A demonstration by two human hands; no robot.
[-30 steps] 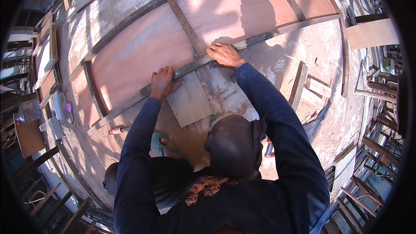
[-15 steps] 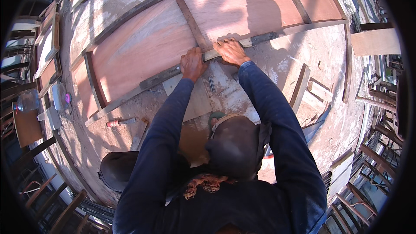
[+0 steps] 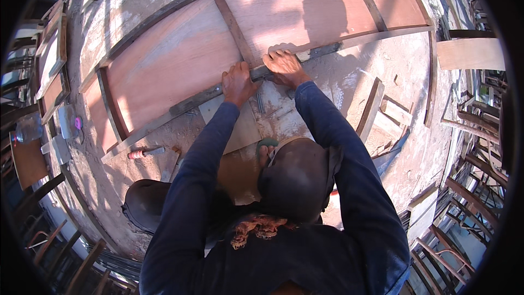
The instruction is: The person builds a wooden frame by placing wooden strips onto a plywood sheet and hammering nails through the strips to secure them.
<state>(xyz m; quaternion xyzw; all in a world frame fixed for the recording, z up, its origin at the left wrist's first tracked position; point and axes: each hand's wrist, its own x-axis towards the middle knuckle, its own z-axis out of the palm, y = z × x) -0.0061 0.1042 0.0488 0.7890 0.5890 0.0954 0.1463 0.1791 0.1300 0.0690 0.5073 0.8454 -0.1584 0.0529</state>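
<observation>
A large pinkish plywood panel (image 3: 174, 54) with dark wooden framing lies in front of me. Along its near edge runs a short dark wooden batten (image 3: 196, 100), lying against the longer frame strip. My left hand (image 3: 238, 84) is closed over this batten, close to the near end of a crosspiece (image 3: 232, 24). Just to the right, my right hand (image 3: 285, 68) grips the same batten with curled fingers. Both hands hide parts of the wood, and their thumbs show only partly. Thin metal rods or nails (image 3: 260, 102) lie on the ground below the batten.
A red-handled tool (image 3: 143, 153) with a flat blade lies at left. Wood offcuts (image 3: 371, 110) rest at right. A clear plastic jug (image 3: 30, 129) stands far left beside a brown board (image 3: 28, 161). Stacked wooden furniture lines both sides. My knees are bent close by.
Both hands stay on the batten. Its surface between them looks dark now where it looked pale before, as if it has turned. The whole view has shifted slightly.
</observation>
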